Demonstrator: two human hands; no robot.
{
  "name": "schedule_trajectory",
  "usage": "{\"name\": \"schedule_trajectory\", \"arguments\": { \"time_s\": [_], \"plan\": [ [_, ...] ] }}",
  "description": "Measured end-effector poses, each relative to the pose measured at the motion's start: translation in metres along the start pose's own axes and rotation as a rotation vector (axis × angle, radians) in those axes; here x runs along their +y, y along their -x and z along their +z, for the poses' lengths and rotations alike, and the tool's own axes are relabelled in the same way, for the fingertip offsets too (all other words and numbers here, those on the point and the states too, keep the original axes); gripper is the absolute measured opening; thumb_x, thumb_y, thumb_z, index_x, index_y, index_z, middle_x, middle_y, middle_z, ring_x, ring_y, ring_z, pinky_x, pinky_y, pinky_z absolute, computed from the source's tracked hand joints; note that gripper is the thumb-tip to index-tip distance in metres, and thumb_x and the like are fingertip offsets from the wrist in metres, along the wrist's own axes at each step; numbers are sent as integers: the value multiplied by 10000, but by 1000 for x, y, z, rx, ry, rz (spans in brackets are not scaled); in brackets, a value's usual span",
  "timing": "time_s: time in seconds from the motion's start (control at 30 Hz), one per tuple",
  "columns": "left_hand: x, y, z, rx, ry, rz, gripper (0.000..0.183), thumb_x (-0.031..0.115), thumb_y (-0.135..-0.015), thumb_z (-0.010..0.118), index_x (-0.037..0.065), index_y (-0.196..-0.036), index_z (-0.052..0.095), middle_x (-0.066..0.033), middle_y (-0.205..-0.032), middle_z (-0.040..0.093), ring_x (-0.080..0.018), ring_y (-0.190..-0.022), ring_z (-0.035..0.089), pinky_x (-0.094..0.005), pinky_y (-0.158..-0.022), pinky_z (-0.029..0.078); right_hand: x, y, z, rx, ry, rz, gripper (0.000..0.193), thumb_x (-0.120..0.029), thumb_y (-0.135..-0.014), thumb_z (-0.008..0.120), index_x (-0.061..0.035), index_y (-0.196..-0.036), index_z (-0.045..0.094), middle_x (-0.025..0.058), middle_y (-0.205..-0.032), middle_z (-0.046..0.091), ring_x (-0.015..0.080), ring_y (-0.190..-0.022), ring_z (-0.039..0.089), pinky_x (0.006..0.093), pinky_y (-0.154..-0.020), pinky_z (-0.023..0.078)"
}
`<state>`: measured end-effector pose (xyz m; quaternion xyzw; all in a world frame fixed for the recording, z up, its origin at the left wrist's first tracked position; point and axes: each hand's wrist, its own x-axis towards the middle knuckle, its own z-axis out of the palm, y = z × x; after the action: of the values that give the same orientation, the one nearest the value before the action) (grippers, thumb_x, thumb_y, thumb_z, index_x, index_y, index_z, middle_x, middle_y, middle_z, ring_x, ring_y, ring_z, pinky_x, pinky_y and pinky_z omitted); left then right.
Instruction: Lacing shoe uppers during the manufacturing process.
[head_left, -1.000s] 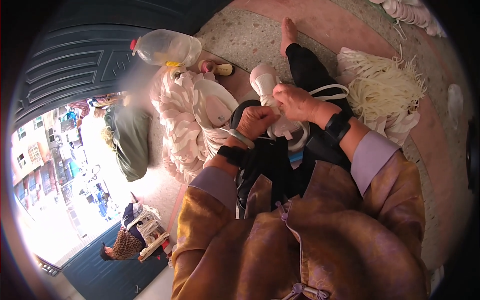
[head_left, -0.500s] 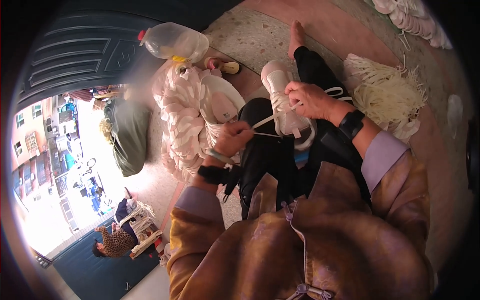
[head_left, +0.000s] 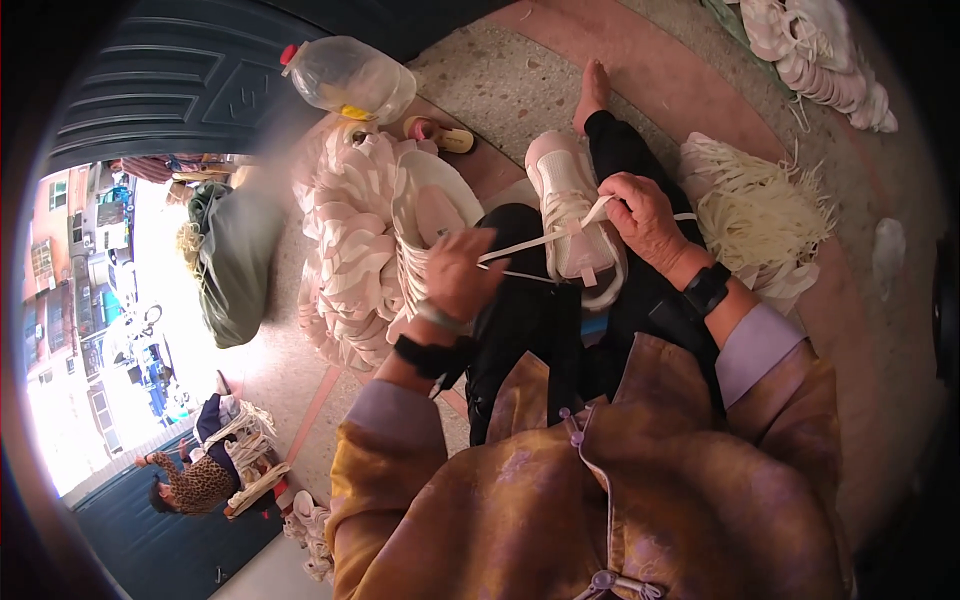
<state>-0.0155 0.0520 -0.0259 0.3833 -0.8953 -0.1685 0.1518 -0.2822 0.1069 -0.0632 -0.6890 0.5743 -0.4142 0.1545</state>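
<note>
A pale pink and white sneaker (head_left: 577,195) rests between my thighs, its toe pointing away from me and its heel loop toward me. A flat white shoelace (head_left: 530,245) runs across the shoe between my hands. Above the shoe's right side, my right hand (head_left: 645,222) is closed, pinching the lace between thumb and fingers. My left hand (head_left: 460,275), smeared by motion, is left of the shoe over my knee, with the lace stretched to its fingers. A thinner strand runs from the shoe's opening toward that hand.
Left of my leg lies a heap of pale shoe uppers (head_left: 345,240). A bundle of white laces (head_left: 765,205) lies at right, with more uppers (head_left: 825,65) beyond. A clear plastic jug (head_left: 350,80) and a slipper (head_left: 440,133) are at the far left. Another person (head_left: 205,480) sits by the doorway.
My right hand has moved slightly right and turned, drawing the lace off the shoe's middle. My left hand has shifted left with its fingers raised. The view has tilted a little.
</note>
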Motion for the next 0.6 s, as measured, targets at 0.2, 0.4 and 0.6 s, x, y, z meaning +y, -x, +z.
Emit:
{"name": "schedule_trajectory", "arguments": {
  "time_s": [0.2, 0.4, 0.6],
  "plan": [
    [24, -31, 36, -245, -61, 193, 131, 132, -659, 607, 90, -778, 571, -58, -699, 556, -249, -744, 539, -384, -683, 387, -2, 4, 5, 43, -230, 163, 107, -46, -744, 556, -36, -838, 507, 114, -767, 562, 307, -710, 573, 364, -623, 468],
    [-4, -10, 21, -196, -218, 129, 63, 119, -692, 512, 98, -735, 552, -72, -693, 555, -257, -711, 558, -395, -653, 386, 0, 10, 8, -38, -266, 173, 167, -73, -739, 582, -36, -879, 499, 127, -788, 570, 301, -745, 581, 354, -654, 475],
    [-45, 24, -25, -266, -435, -247, 64, 120, -719, 497, 72, -730, 538, -124, -719, 582, -314, -730, 573, -445, -661, 403, 2, 22, 0, -146, -14, 155, 137, -116, -752, 564, -61, -871, 524, 122, -764, 590, 305, -693, 591, 385, -599, 475]
  ]
}}
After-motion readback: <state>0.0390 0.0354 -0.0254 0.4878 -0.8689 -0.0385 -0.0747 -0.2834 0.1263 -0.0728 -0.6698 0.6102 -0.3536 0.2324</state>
